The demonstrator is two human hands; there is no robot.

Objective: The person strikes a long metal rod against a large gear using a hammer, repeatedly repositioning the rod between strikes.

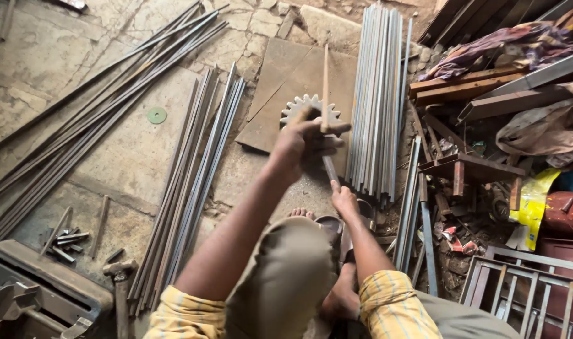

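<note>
My left hand is closed around a long thin wooden handle that rises upright over a toothed metal gear lying on a flat steel plate. My right hand sits lower, fingers pinched on the bottom end of a short grey metal rod that points up toward the left hand. Both forearms reach out from yellow checked sleeves. My knee in olive trousers and my bare feet are below the hands.
A bundle of bright steel strips lies right of the hands, darker flat bars to the left, long thin rods further left. A hammer, short offcuts, a machine, scrap pile and metal grille surround me.
</note>
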